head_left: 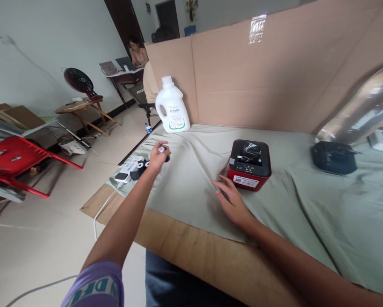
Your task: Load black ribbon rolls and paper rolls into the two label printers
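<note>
My left hand (159,157) is closed around a small black-and-white roll (161,149), mostly hidden by the fingers. Just beside it, black rolls with white centres (137,170) rest near the table's left edge. My right hand (232,204) is open, fingers spread, close to the front left of a red box-shaped device with a black top (247,181). A black bundle in clear plastic (251,152) lies on that top, and a white label is on the front. Whether the right fingertips touch the device I cannot tell.
A white jug (174,106) stands at the back left before a cardboard wall (258,81). A white power strip with a plug (122,175) trails a cable off the table's left edge. A dark object (333,157) sits right. A person (139,55) sits in the background.
</note>
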`<state>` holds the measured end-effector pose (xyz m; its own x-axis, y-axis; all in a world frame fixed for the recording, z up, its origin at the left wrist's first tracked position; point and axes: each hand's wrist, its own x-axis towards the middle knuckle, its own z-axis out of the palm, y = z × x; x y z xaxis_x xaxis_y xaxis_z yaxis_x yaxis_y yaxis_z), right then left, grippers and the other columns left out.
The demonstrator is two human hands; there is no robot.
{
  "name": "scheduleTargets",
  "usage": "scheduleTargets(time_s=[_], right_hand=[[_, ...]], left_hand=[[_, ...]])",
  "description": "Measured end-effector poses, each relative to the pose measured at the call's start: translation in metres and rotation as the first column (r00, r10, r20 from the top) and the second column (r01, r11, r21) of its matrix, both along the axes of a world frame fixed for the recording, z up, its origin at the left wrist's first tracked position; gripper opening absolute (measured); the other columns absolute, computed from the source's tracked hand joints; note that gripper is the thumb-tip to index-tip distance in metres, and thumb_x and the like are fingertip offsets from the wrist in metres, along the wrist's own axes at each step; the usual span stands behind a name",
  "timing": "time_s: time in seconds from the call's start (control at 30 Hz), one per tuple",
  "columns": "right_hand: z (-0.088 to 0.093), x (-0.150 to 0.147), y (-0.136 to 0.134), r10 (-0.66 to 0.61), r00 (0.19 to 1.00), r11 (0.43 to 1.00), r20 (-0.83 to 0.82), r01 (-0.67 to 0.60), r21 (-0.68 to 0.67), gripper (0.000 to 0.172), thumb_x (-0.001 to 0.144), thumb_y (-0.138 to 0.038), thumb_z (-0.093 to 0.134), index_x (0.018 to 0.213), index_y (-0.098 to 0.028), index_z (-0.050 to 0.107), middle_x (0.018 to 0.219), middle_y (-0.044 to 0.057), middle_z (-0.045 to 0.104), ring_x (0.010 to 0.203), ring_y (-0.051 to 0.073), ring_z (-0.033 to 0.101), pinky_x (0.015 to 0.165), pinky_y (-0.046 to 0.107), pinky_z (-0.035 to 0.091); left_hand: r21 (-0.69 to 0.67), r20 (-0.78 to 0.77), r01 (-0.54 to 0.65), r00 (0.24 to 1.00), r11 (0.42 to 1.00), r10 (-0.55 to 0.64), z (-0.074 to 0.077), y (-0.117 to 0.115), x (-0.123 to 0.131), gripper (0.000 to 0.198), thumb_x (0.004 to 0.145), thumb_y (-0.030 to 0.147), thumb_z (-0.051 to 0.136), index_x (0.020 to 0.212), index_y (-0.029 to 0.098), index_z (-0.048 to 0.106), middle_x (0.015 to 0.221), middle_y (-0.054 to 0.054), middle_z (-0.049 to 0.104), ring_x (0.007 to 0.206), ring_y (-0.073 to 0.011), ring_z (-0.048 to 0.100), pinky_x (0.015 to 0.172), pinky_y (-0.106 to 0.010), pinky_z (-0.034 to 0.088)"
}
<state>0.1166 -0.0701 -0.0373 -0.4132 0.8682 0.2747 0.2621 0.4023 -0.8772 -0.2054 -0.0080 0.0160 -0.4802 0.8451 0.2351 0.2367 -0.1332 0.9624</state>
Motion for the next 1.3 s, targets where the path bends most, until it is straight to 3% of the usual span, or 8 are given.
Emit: scheduleTargets(time_s=[0.13,0.33,0.4,0.47,0.57,0.93,1.1,1.3], right_hand=[[0.0,0.0,0.001,0.015,1.0,1.0,0.008,-0.015,-0.013,0.035,0.094,-0.031,0.052,0.124,-0.025,0.07,0.146,0.012,0.048,0.136,0.028,0.048,0.115,0.05,0.037],[0.003,0.001,0.0,0.026,0.999,1.0,0.019,-0.026,-0.015,0.036,0.094,-0.031,0.05,0.125,-0.024,0.068,0.146,0.013,0.047,0.138,0.028,0.045,0.117,0.048,0.035],[0.005,0.001,-0.001,0.034,0.999,0.999,0.035,-0.033,-0.031,0.036,0.095,-0.031,0.049,0.125,-0.024,0.067,0.147,0.013,0.046,0.139,0.027,0.044,0.117,0.048,0.035],[0.007,0.002,-0.002,0.036,0.998,0.998,0.052,-0.034,-0.044,0.036,0.095,-0.031,0.048,0.125,-0.024,0.066,0.147,0.013,0.045,0.14,0.027,0.043,0.118,0.048,0.034],[0.007,0.002,-0.002,0.031,0.998,0.999,0.062,-0.028,-0.044,0.035,0.095,-0.033,0.048,0.124,-0.023,0.066,0.148,0.013,0.045,0.139,0.028,0.044,0.117,0.048,0.035],[0.006,0.002,0.0,0.034,0.997,0.999,0.071,-0.033,-0.005,0.028,0.095,-0.033,0.05,0.115,-0.023,0.068,0.141,0.013,0.051,0.134,0.027,0.05,0.112,0.046,0.04],[0.005,0.003,0.001,0.038,0.996,0.999,0.08,-0.039,0.012,0.025,0.094,-0.032,0.052,0.112,-0.024,0.067,0.138,0.012,0.053,0.132,0.026,0.051,0.109,0.044,0.043],[0.005,0.002,0.001,0.051,0.993,0.998,0.106,-0.054,0.021,0.023,0.093,-0.029,0.053,0.111,-0.023,0.066,0.136,0.012,0.053,0.13,0.026,0.053,0.109,0.043,0.044]], left_hand=[[-0.062,-0.15,-0.078,0.986,0.995,0.068,0.013,0.014,-0.039,0.038,0.063,0.021,0.063,0.1,0.022,0.055,0.076,0.004,0.052,0.066,-0.0123,0.049,0.063,-0.025,0.037],[-0.432,-0.203,-0.055,0.979,0.9,-0.037,0.008,0.018,-0.055,0.047,0.064,0.026,0.059,0.111,0.021,0.056,0.071,0.0,0.054,0.067,-0.0186,0.052,0.061,-0.029,0.041],[-0.447,-0.33,-0.033,0.935,0.894,-0.13,0.008,0.018,-0.058,0.046,0.062,0.026,0.06,0.108,0.022,0.059,0.082,-0.002,0.061,0.079,-0.0214,0.058,0.069,-0.032,0.046],[-0.461,-0.497,-0.005,0.83,0.887,-0.254,0.011,0.019,-0.062,0.042,0.062,0.029,0.064,0.104,0.024,0.063,0.098,-0.004,0.067,0.093,-0.0243,0.062,0.081,-0.035,0.05],[-0.507,-0.599,-0.019,0.726,0.862,-0.337,0.018,0.021,-0.072,0.038,0.06,0.033,0.072,0.096,0.024,0.068,0.101,-0.006,0.072,0.095,-0.0277,0.065,0.09,-0.039,0.051],[-0.509,-0.742,-0.24,0.61,0.826,-0.28,0.02,0.017,-0.105,0.046,0.062,0.042,0.077,0.104,0.023,0.068,0.106,-0.006,0.073,0.1,-0.0271,0.067,0.088,-0.035,0.052],[-0.587,-0.747,-0.255,0.536,0.769,-0.393,0.028,0.024,-0.112,0.043,0.064,0.042,0.077,0.1,0.022,0.066,0.099,-0.008,0.072,0.095,-0.027,0.068,0.081,-0.034,0.051],[-0.582,-0.759,-0.272,0.519,0.766,-0.393,0.031,0.022,-0.113,0.041,0.063,0.044,0.078,0.095,0.021,0.065,0.101,-0.008,0.071,0.088,-0.025,0.067,0.078,-0.034,0.051]])
